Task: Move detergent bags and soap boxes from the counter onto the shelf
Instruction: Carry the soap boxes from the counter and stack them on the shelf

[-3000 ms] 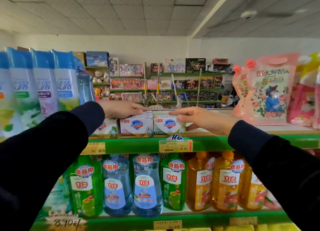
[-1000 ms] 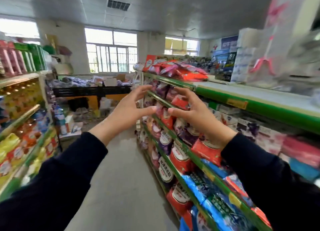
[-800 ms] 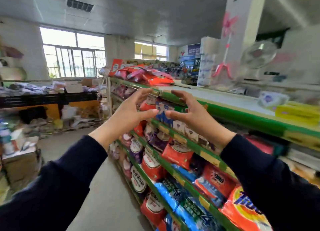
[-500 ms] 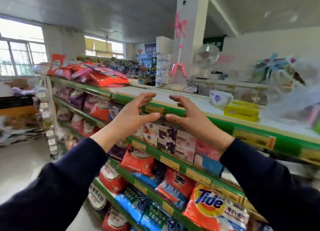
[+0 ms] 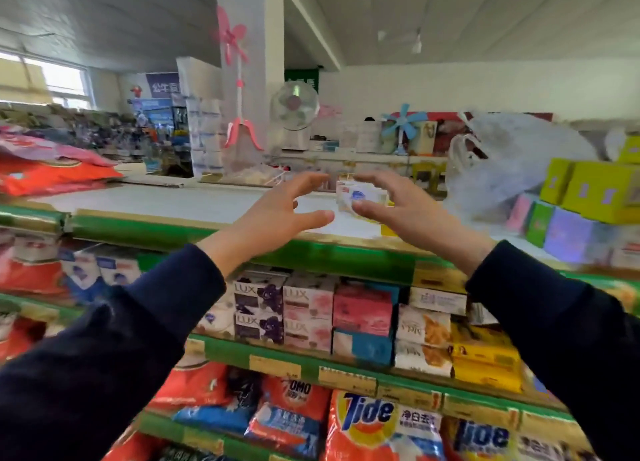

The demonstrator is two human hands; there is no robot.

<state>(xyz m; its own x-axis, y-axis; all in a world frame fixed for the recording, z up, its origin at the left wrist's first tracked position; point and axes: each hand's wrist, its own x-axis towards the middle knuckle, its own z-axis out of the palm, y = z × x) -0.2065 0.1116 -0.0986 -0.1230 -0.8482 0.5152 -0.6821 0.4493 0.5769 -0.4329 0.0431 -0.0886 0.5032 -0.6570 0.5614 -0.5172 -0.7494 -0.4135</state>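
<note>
My left hand [image 5: 277, 214] and my right hand [image 5: 408, 214] are both raised side by side, fingers spread and curved, holding nothing. Between them, on the white counter top [image 5: 166, 201], lies a small white soap box with a blue logo [image 5: 360, 195]; my right thumb and fingertips overlap its right end, and the blur hides whether they touch it. Red and pink detergent bags [image 5: 52, 176] lie piled at the counter's left end. Below the counter's green edge, a shelf [image 5: 277, 356] holds rows of soap boxes [image 5: 308, 308].
Yellow, green and purple boxes [image 5: 595, 190] are stacked at the right of the counter beside a clear plastic bag [image 5: 512, 162]. A white pillar [image 5: 249, 62] and a fan [image 5: 294, 105] stand behind. Tide detergent bags [image 5: 381, 426] fill the lower shelf.
The view has swung right, from the aisle to facing the counter and shelves. Both hands stayed raised and open, and the white soap box has come into view between them.
</note>
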